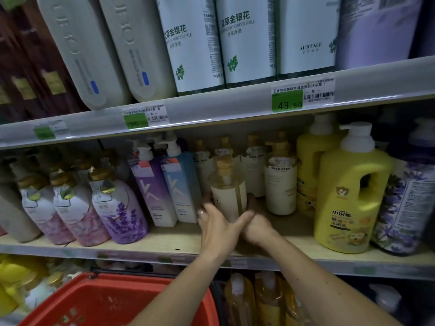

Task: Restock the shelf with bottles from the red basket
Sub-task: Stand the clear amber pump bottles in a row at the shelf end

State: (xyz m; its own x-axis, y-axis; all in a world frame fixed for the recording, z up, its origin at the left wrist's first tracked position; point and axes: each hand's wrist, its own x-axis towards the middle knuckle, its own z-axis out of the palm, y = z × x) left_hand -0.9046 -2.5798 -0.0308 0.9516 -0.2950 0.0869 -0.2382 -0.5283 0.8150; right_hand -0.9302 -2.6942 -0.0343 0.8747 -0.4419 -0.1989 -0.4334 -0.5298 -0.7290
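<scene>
A clear bottle of yellow liquid (229,191) with a gold pump cap and a cream label stands upright on the middle shelf (164,238). Both my hands are at its base. My left hand (217,228), with a ring on one finger, wraps its fingers round the left side and its thumb across the front. My right hand (255,225) grips the lower right side, fingers hidden behind the bottle. The red basket (113,302) sits below the shelf at the lower left; I see no bottles inside it.
Behind the held bottle stand several similar cream-labelled bottles (280,184). Purple and blue pump bottles (164,184) stand to its left, big yellow jugs (350,196) to its right. Amber bottles (254,300) fill the shelf below. Large white bottles line the top shelf.
</scene>
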